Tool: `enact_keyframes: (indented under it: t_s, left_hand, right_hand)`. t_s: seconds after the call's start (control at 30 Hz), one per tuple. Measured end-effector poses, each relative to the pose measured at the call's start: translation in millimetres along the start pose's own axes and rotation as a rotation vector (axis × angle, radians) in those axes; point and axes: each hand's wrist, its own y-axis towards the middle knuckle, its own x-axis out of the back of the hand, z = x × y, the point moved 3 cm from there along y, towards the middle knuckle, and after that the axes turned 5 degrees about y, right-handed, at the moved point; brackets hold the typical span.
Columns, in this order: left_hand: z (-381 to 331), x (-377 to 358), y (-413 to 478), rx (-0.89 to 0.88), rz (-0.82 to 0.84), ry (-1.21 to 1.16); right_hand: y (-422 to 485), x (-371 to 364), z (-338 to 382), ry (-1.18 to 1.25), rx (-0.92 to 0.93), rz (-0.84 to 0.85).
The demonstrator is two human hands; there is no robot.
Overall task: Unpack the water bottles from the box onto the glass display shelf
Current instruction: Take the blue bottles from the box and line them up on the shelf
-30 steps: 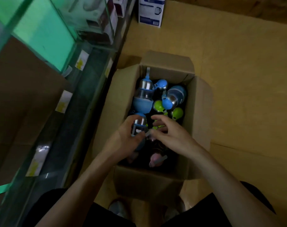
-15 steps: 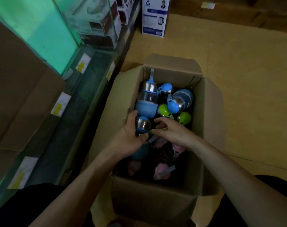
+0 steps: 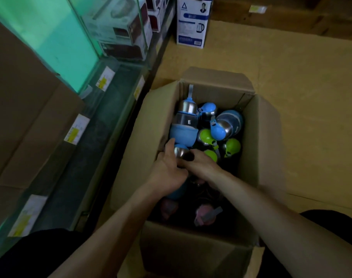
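Note:
An open cardboard box (image 3: pixel 259 149) stands on the floor, filled with several water bottles in blue, green and pink. A large blue bottle (image 3: pixel 184 125) lies along the box's left wall. Just below it, my left hand (image 3: pixel 168 167) grips a smaller blue bottle (image 3: pixel 180 151) with a steel cap. My right hand (image 3: pixel 201 163) reaches in beside it, fingers curled down among the bottles; what they hold is hidden. Green-capped bottles (image 3: pixel 232 146) lie to the right. Pink bottles (image 3: pixel 204 216) lie in the dark near end. The glass display shelf (image 3: pixel 103 117) runs along the left.
Brown cartons (image 3: pixel 26 109) sit on the glass shelf at left, with yellow price tags (image 3: pixel 76 128) on its edge. Boxed appliances (image 3: pixel 121 35) stand behind glass farther back. A blue-and-white kettle box (image 3: pixel 192 23) stands on the tan floor (image 3: pixel 291 77) beyond the box.
Both hands have pushed farther into the box and drawn together around the small blue bottle. The view has shifted, so the box sits lower in frame.

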Motion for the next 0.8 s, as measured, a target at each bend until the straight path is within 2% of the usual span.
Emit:
enact_keyframes:
  t_s: [0.23, 0.4, 0.63, 0.8]
  left_hand:
    - [2.5, -1.2, 2.3, 0.002, -0.041, -0.052]
    - [2.5, 3.2, -1.7, -0.003, -0.060, -0.128]
    - [-0.9, 31.3, 1.0, -0.146, -0.173, 0.089]
    - [-7.5, 47.6, 14.4, -0.218, -0.105, 0.183]
  right_hand:
    - [0.9, -4.2, -4.0, 0.277, -0.044, -0.048]
    - [-3.3, -5.0, -2.4, 0.279, -0.039, -0.094]
    - [-19.9, 3.0, 4.1, 0.227, 0.027, -0.099]
    - [-27.8, 7.7, 2.9, 0.230, 0.070, -0.058]
